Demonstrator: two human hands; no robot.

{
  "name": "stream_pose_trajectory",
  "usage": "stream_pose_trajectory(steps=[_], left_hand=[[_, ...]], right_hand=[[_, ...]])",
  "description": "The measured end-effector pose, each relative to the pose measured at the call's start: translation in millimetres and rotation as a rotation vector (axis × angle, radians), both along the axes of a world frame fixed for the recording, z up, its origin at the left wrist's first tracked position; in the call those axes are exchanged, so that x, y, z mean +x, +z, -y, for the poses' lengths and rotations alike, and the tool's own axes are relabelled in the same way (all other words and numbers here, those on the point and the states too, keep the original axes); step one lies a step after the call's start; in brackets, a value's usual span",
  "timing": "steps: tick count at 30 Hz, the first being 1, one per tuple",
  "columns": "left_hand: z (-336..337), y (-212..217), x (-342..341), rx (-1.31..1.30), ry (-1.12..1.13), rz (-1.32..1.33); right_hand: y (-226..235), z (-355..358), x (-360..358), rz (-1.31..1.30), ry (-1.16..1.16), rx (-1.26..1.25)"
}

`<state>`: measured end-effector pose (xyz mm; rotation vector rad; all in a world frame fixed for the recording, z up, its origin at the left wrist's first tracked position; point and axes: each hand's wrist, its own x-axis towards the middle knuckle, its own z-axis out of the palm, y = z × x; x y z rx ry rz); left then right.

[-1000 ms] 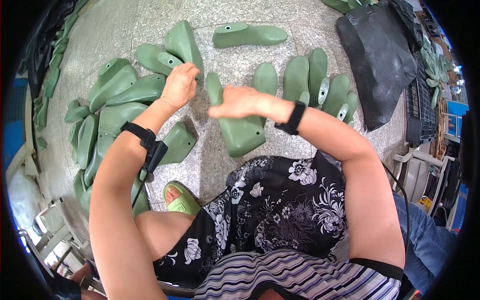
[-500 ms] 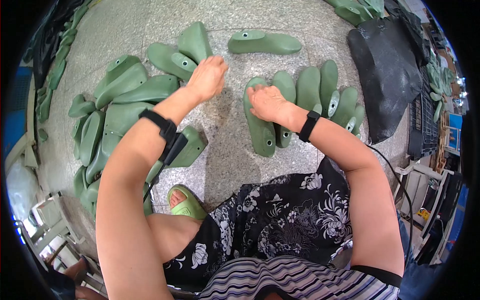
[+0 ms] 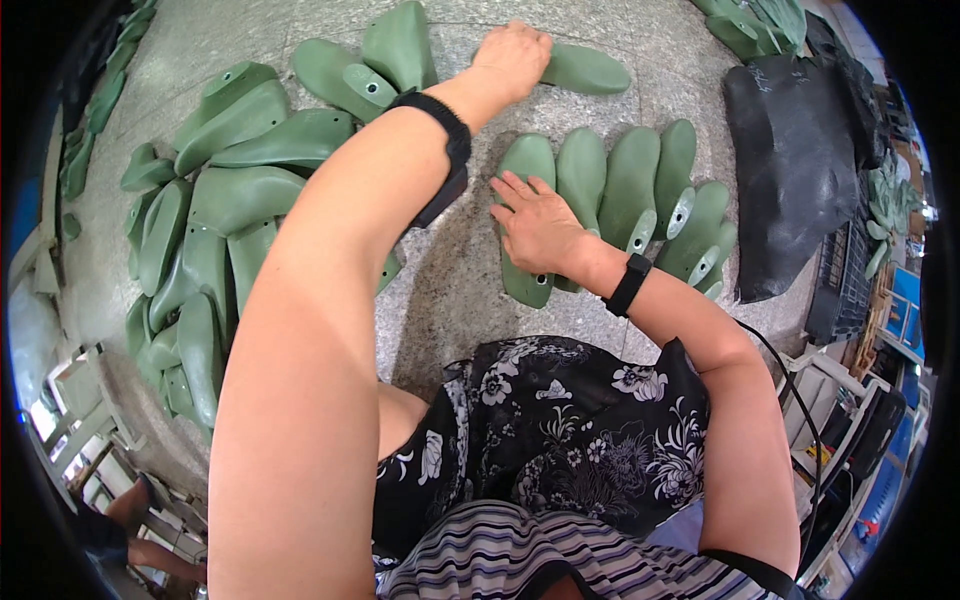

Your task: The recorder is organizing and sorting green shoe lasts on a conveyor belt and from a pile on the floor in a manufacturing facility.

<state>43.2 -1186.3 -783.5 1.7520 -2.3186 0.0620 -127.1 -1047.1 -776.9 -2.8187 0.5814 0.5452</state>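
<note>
My left hand (image 3: 512,60) reaches far forward, its fingers curled over the heel end of a green shoe last (image 3: 590,70) lying on its own on the stone floor. The toe half of that last shows to the right of the hand; the gripped end is hidden. My right hand (image 3: 542,230) lies with fingers spread on the leftmost green shoe last (image 3: 527,155) of a row, pressing on its upper face. Several more green lasts (image 3: 630,175) stand close beside it to the right, toes pointing away from me.
A loose pile of green lasts (image 3: 235,200) spreads at the left, with two lasts (image 3: 398,50) beyond my left forearm. Black sheeting (image 3: 785,170) lies right of the row, next to a black plastic crate (image 3: 835,280). A cable (image 3: 795,395) runs past my right arm.
My left hand has moved away from me and to the right, onto the lone far last. The right hand stays on the leftmost last, its fingers now spread wider. The view has shifted slightly.
</note>
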Motion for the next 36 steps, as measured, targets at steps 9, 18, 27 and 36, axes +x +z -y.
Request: stream_pose_trajectory(steps=[9,18,27,36], left_hand=[[-69,12,2,0.389,0.081,-0.133],[-156,21,47,0.596,0.175,-0.146],[-193,9,32,0.641,0.130,-0.106],[-191,16,38,0.624,0.087,-0.260]], right_hand=[[2,5,2,-0.018,0.023,0.001],[5,40,37,0.227,-0.445,0.242],[14,55,161,0.221,-0.512,0.160],[-21,146,114,0.847,-1.215,0.556]])
